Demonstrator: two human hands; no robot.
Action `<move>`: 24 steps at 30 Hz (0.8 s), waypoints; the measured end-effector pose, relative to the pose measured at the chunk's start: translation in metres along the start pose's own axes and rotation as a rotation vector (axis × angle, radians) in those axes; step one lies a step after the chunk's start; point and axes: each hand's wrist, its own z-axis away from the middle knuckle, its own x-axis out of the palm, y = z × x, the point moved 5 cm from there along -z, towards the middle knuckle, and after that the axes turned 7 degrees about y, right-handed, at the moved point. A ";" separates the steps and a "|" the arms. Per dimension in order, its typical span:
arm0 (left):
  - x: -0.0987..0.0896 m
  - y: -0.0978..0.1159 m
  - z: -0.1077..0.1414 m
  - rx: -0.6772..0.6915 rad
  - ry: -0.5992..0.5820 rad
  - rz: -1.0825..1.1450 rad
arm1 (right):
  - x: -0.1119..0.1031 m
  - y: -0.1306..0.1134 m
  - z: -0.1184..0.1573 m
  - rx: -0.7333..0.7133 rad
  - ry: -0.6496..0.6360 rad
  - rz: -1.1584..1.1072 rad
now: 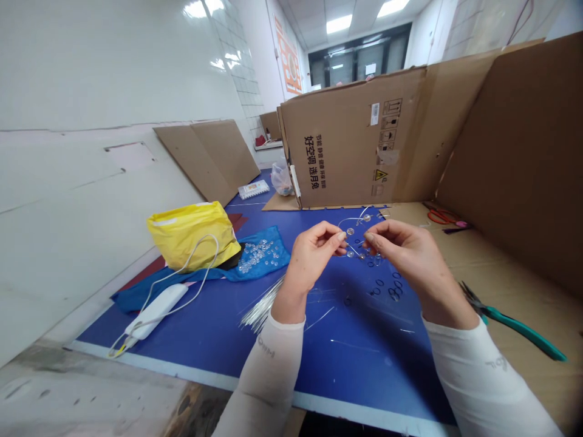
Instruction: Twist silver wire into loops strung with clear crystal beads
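Note:
My left hand and my right hand are raised over the blue table, each with thumb and forefinger pinched. Between the fingertips runs a thin silvery wire, held at both sides. Clear round beads show around it; whether they are all threaded on it I cannot tell. Behind the fingers lie more wire and beads on the tabletop. Small dark rings are scattered below my right hand. A bundle of straight silvery wires lies left of my left wrist.
Loose clear beads rest on a blue cloth beside a yellow bag. A white power strip with its cable is at the left. Green-handled pliers and red-handled scissors lie on cardboard at right. Cardboard walls stand behind.

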 end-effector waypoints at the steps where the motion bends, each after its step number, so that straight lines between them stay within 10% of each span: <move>1: 0.001 -0.001 0.000 0.001 -0.007 0.000 | 0.000 0.000 0.000 0.000 0.005 0.002; 24: 0.002 0.003 0.001 -0.069 -0.061 0.102 | -0.001 0.002 -0.002 -0.054 0.017 -0.138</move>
